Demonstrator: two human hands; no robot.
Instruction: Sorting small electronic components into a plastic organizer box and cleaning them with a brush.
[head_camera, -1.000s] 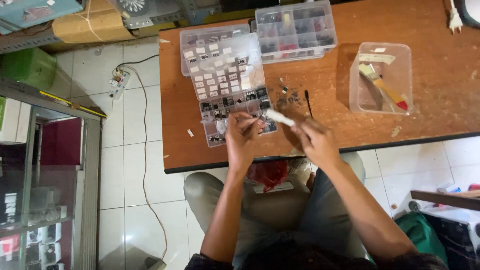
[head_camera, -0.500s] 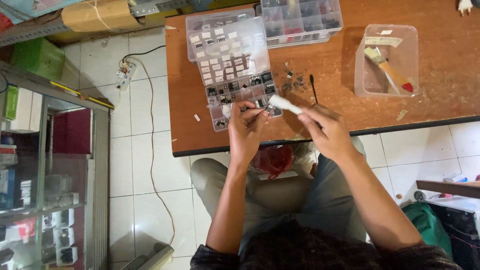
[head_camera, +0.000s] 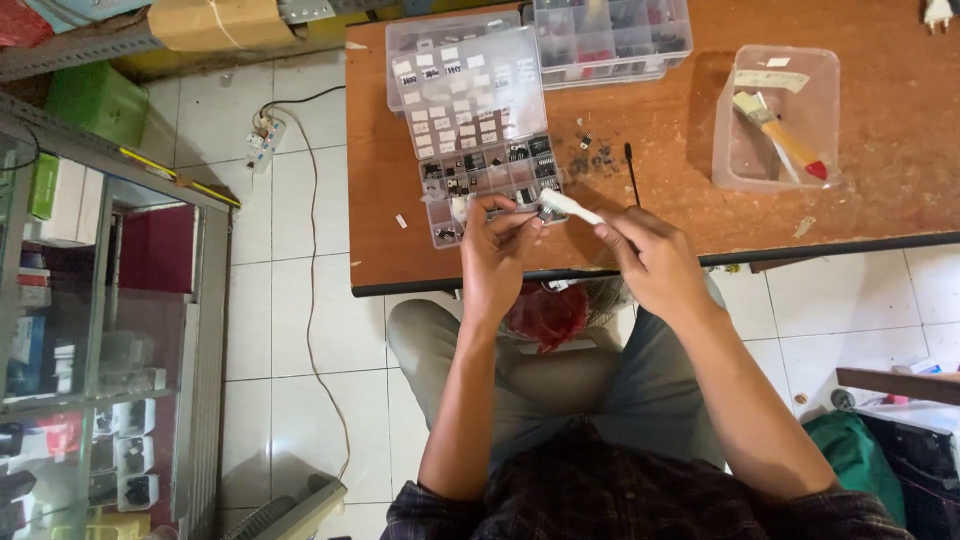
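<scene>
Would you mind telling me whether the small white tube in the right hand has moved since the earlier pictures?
No: the small white tube is held at the near right corner of the open clear plastic compartment box, as before; only the camera shifted.

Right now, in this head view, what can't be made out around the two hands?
- Small dark part at the left hand: too small, fingers cover it.
- White brush-like tool in the right hand: its rear end hidden by the fingers.
- Clear compartment box: contents too small to identify.
- Second clear organiser box: cut by the top edge.
</scene>
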